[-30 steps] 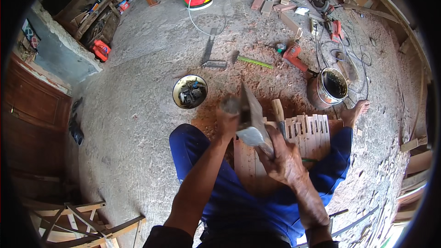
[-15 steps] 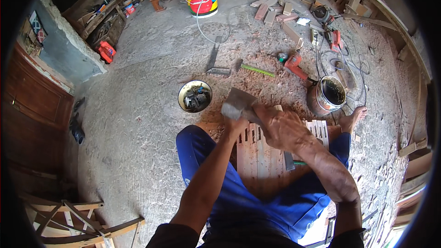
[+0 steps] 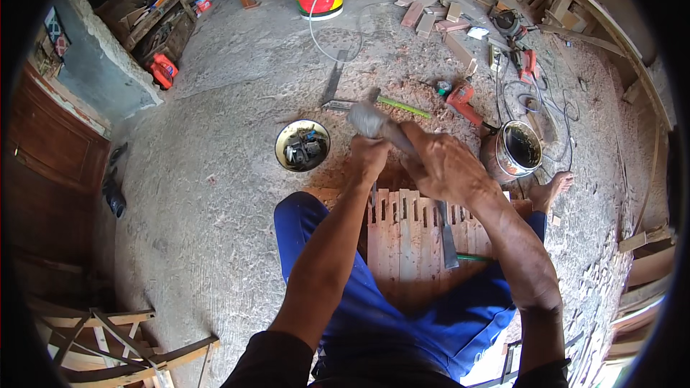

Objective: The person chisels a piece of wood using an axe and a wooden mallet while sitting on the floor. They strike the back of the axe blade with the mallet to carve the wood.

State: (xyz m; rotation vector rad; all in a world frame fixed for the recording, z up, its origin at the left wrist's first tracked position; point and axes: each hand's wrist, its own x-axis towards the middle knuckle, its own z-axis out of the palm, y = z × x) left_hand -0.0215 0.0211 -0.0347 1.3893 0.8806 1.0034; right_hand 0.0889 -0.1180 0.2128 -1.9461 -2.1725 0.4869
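My right hand [image 3: 447,167] is closed around the handle of a mallet [image 3: 368,121] with a blocky grey head. The mallet head is just above my left hand [image 3: 369,158], whose fingers are wrapped round an upright chisel [image 3: 374,192]. Only a thin dark stretch of that chisel shows below the fist, over the left slots of the wood. Several pale wooden strips [image 3: 406,244], slotted near their far ends, lie side by side between my legs. A second chisel [image 3: 448,241] rests on them, with a thin green stick [image 3: 472,258] beside it.
A tin of metal parts [image 3: 302,146] stands ahead on the left, near a try square [image 3: 334,90] and a yellow-green-handled hammer [image 3: 402,106]. To the right are a red power drill [image 3: 466,103], a dark-filled bucket [image 3: 520,145] and loose cables. Wood offcuts [image 3: 425,18] lie farther off.
The mallet head has moved up and away from my left fist and has tilted. My right hand has risen slightly, uncovering more of the second chisel and the slots.
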